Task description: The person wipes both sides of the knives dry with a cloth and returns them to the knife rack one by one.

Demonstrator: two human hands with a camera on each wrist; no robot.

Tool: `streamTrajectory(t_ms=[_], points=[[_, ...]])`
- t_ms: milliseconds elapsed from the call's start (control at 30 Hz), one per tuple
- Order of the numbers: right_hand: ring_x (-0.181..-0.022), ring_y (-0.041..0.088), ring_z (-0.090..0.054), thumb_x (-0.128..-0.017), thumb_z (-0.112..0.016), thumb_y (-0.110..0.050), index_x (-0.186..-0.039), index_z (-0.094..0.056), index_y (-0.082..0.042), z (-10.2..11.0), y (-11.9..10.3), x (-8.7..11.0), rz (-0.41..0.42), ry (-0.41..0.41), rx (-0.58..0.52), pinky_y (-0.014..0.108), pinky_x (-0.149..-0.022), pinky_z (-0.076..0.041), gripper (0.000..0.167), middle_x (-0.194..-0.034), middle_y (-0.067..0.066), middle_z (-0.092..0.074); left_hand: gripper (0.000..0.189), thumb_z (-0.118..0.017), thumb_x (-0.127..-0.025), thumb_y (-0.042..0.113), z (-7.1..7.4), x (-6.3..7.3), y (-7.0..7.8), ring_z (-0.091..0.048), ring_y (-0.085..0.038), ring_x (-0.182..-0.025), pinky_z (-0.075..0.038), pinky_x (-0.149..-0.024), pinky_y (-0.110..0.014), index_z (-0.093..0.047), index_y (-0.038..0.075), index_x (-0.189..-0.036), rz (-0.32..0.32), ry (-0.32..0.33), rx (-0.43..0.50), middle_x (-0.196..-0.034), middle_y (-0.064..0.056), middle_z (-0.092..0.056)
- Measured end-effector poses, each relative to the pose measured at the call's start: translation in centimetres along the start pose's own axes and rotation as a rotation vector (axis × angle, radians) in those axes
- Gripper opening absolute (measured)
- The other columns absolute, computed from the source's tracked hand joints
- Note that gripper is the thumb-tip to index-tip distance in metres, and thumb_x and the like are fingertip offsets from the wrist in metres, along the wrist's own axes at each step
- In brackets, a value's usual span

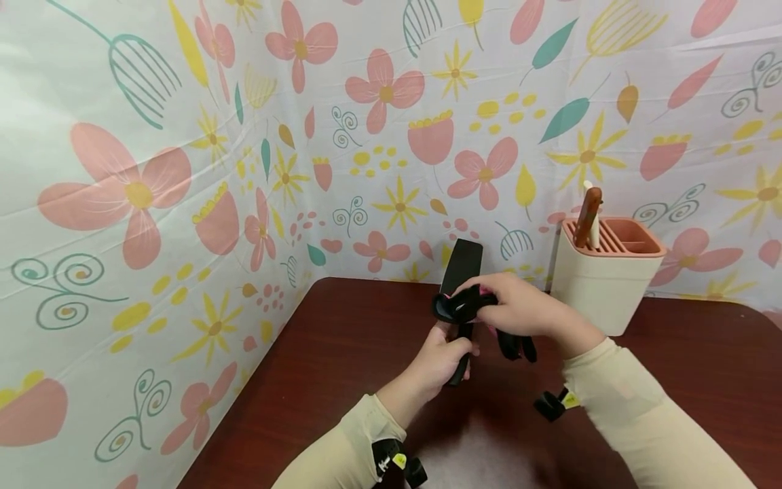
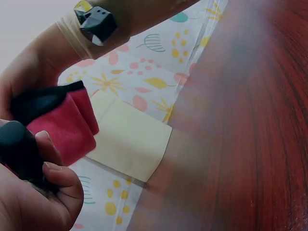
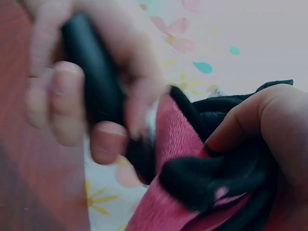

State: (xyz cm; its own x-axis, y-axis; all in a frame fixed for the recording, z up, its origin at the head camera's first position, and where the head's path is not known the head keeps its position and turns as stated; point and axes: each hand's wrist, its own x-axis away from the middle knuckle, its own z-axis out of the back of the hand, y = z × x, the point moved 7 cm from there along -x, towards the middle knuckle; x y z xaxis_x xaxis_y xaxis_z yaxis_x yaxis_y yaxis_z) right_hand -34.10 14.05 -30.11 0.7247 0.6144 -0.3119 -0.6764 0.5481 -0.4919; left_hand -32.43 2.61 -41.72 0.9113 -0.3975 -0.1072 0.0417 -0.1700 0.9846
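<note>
My left hand (image 1: 435, 360) grips the black handle (image 3: 94, 72) of a broad-bladed black knife (image 1: 466, 261). The blade points away from me toward the patterned wall. A cloth (image 1: 461, 304), pink on one side and black on the other, is bunched in my right hand (image 1: 519, 305). It lies over the blade close to the handle, and a loose end hangs to the right. In the left wrist view the pink side of the cloth (image 2: 67, 132) shows just beyond the handle. The cloth hides the lower part of the blade.
A cream knife holder (image 1: 601, 292) with a pink slotted top stands at the back right. Upright in its slots are a brown handle (image 1: 588, 217) and a white handle (image 1: 595, 231). A floral sheet (image 1: 391, 170) covers the walls behind and left of the dark red-brown table (image 1: 342, 339).
</note>
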Motion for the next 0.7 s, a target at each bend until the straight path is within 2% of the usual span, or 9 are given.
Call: streamTrajectory(t_ms=[67, 167, 233, 300, 367, 467, 533, 600, 700], points=[[-0.073, 0.006, -0.063, -0.089, -0.061, -0.001, -0.12, -0.073, -0.029, 1.4, 0.3, -0.2, -0.003, 0.028, 0.001, 0.026, -0.073, -0.051, 0.043, -0.089, -0.006, -0.076, 0.044, -0.055, -0.091, 0.004, -0.1, 0.0, 0.0, -0.049, -0.011, -0.046, -0.047, -0.047, -0.023, -0.049, 0.01, -0.135, 0.001, 0.009, 0.004, -0.086, -0.002, -0.059], [-0.087, 0.012, -0.061, -0.091, -0.06, 0.0, -0.122, -0.074, -0.025, 3.6, 0.8, -0.8, -0.001, 0.093, 0.018, 0.03, -0.081, -0.047, 0.042, -0.112, -0.001, -0.077, 0.033, -0.055, -0.092, 0.006, -0.1, 0.0, -0.3, -0.048, -0.011, -0.045, -0.047, -0.048, -0.023, -0.048, 0.009, -0.124, 0.03, 0.018, 0.0, -0.082, -0.001, -0.061], [-0.09, 0.015, -0.062, -0.094, -0.06, -0.003, -0.125, -0.073, -0.021, 4.9, 1.4, -1.4, -0.028, 0.135, 0.028, 0.033, -0.083, -0.047, 0.038, -0.116, 0.004, -0.076, 0.028, -0.054, -0.093, 0.006, -0.2, 0.0, -0.5, -0.048, -0.011, -0.045, -0.047, -0.049, -0.024, -0.047, 0.011, -0.119, 0.05, 0.018, -0.002, -0.081, -0.001, -0.063], [-0.085, 0.02, -0.06, -0.097, -0.058, -0.005, -0.129, -0.071, -0.017, 5.9, 2.2, -2.1, -0.071, 0.166, 0.019, 0.036, -0.081, -0.044, 0.036, -0.111, 0.009, -0.076, 0.024, -0.054, -0.094, 0.006, -0.3, 0.0, -0.7, -0.048, -0.011, -0.046, -0.047, -0.05, -0.024, -0.047, 0.011, -0.116, 0.062, 0.017, -0.007, -0.08, -0.001, -0.063], [-0.087, 0.021, -0.06, -0.098, -0.058, -0.009, -0.129, -0.071, -0.016, 6.5, 3.4, -2.8, -0.133, 0.202, 0.024, 0.036, -0.082, -0.045, 0.034, -0.108, 0.01, -0.075, 0.024, -0.056, -0.093, 0.006, -0.5, 0.0, -0.7, -0.048, -0.011, -0.046, -0.048, -0.051, -0.024, -0.047, 0.012, -0.114, 0.064, 0.014, -0.01, -0.08, -0.001, -0.063], [-0.081, 0.026, -0.059, -0.095, -0.056, -0.009, -0.126, -0.071, -0.017, 6.5, 5.5, -3.8, -0.21, 0.261, 0.049, 0.038, -0.077, -0.043, 0.035, -0.096, 0.012, -0.072, 0.026, -0.058, -0.092, 0.005, -0.8, 0.2, -0.7, -0.048, -0.012, -0.045, -0.048, -0.05, -0.024, -0.048, 0.012, -0.114, 0.059, 0.009, -0.014, -0.079, -0.001, -0.063], [-0.089, 0.03, -0.064, -0.093, -0.057, -0.009, -0.128, -0.07, -0.016, 6.0, 6.9, -4.2, -0.242, 0.298, 0.091, 0.043, -0.082, -0.049, 0.038, -0.104, 0.014, -0.074, 0.026, -0.059, -0.092, 0.005, -1.0, 0.2, -0.6, -0.048, -0.012, -0.044, -0.048, -0.049, -0.024, -0.048, 0.012, -0.115, 0.053, 0.005, -0.029, -0.077, -0.001, -0.062], [-0.089, 0.034, -0.063, -0.091, -0.056, -0.009, -0.134, -0.067, -0.015, 5.1, 8.0, -4.5, -0.277, 0.31, 0.141, 0.046, -0.08, -0.049, 0.045, -0.11, 0.017, -0.073, 0.026, -0.059, -0.093, 0.006, -1.1, 0.3, -0.6, -0.047, -0.012, -0.044, -0.047, -0.048, -0.025, -0.048, 0.011, -0.116, 0.05, -0.004, -0.049, -0.076, -0.001, -0.061], [-0.098, 0.036, -0.062, -0.09, -0.054, -0.012, -0.144, -0.059, -0.016, 3.6, 8.9, -4.6, -0.328, 0.277, 0.202, 0.051, -0.083, -0.049, 0.054, -0.128, 0.019, -0.068, 0.025, -0.059, -0.093, 0.006, -1.3, 0.4, -0.4, -0.046, -0.012, -0.042, -0.046, -0.045, -0.025, -0.047, 0.011, -0.115, 0.045, -0.018, -0.067, -0.074, 0.0, -0.058]])
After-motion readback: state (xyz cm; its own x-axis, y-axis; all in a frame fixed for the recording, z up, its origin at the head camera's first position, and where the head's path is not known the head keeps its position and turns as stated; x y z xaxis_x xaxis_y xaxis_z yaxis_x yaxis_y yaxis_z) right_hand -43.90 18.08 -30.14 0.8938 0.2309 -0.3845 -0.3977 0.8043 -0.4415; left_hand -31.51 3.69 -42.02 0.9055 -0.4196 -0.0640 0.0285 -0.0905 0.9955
